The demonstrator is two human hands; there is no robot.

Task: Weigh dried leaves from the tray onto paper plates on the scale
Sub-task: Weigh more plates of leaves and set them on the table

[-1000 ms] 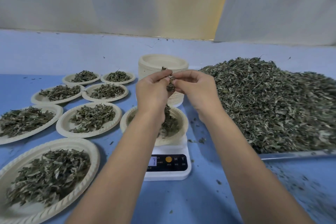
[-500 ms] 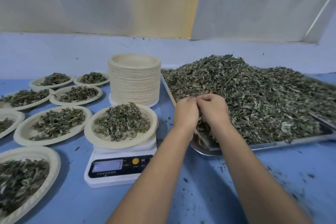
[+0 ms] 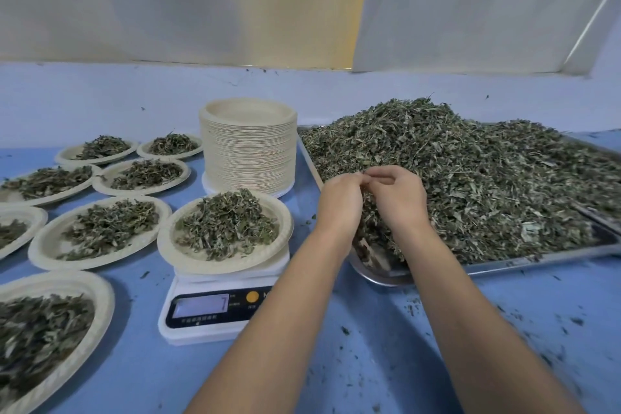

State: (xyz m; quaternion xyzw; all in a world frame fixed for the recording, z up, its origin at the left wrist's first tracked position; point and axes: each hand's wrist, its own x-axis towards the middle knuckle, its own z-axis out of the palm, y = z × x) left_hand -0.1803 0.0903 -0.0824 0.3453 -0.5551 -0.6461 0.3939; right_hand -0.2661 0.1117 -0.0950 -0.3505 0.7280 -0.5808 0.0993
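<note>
Seeing left hand (image 3: 341, 203) and right hand (image 3: 400, 198) down at the near-left corner of the tray (image 3: 504, 266), knuckles up, fingers curled, fingertips meeting just above the dried leaves (image 3: 477, 178). Leaves bunched between the two palms. Cannot tell whether either hand actually grips a bunch or just digs in.

Versus a second ago: then both up over the plate (image 3: 188, 255) on the scale (image 3: 208, 329), pinching a small clump together above it. Half a second ago already over at the tray, same curled pose. So: off the plate, back at the source.

Plate loaded with a decent mound, centred on the scale, nothing touching it. Display showing what looks like a 7 at the right; other digits washed out, so no call on the full reading.

Reading this as a top-up trip: portion probably short of target, going back for a pinch more. Could equally be returning excess; not decidable from here.

Bulk of the leaves heaped in the tray, just right of the stack of empty plates (image 3: 248, 144). Filled plates (image 3: 47, 245) laid out left of the scale on the blue table (image 3: 353, 363), well apart from the hands.

Next, likely: lift a small pinch, carry left, drop on the scale plate, watch the display.
</note>
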